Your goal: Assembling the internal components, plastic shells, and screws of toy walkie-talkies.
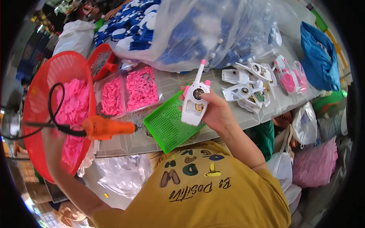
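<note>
Right hand (216,112) grip closed around white toy walkie-talkie (194,100), held up over the green tray (167,127) on the bench (129,142). Left hand (57,131) blurred, grip apparently closed on the orange electric screwdriver (106,128) beside the red basket (45,95).

The toy walkie-talkie shell (194,102) is smooth, glossy white plastic with pink knobs. The green tray (167,127) is studded plastic (finely dimpled), the red basket (57,72) ribbed plastic mesh. The big bag (197,34) is clear, crinkled film.
</note>
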A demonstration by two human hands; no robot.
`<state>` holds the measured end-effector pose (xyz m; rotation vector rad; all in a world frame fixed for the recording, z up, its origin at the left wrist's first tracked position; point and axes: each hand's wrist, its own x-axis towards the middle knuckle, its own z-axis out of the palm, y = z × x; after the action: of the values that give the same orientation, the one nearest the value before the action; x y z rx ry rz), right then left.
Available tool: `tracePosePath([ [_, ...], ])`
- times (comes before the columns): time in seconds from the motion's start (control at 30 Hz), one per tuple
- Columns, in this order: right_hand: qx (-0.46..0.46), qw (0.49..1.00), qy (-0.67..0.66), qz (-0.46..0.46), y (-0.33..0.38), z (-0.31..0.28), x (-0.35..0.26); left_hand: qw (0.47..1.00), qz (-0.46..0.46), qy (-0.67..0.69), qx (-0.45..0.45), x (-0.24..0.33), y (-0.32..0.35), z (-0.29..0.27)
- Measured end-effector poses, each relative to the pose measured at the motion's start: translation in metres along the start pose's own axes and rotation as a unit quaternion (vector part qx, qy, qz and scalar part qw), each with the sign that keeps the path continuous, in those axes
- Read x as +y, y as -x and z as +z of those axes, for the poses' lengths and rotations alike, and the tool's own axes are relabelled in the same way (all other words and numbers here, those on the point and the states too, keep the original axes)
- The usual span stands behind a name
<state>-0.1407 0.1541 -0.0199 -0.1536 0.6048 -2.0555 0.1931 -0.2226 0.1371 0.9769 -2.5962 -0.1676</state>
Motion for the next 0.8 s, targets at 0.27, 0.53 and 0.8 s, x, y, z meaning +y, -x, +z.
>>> tracePosePath([
  [0.27,-0.016,0.998,0.053,0.003,-0.014,-0.003,0.011,0.872,0.267,0.309,-0.270,0.195,0.104,0.030],
  [0.53,-0.022,0.997,0.061,-0.043,0.000,0.007,0.023,0.903,0.127,0.401,-0.091,0.270,0.068,0.160],
  [0.8,0.022,0.989,0.124,-0.076,0.013,0.016,0.026,0.896,0.207,0.394,0.000,0.280,0.057,0.194],
])
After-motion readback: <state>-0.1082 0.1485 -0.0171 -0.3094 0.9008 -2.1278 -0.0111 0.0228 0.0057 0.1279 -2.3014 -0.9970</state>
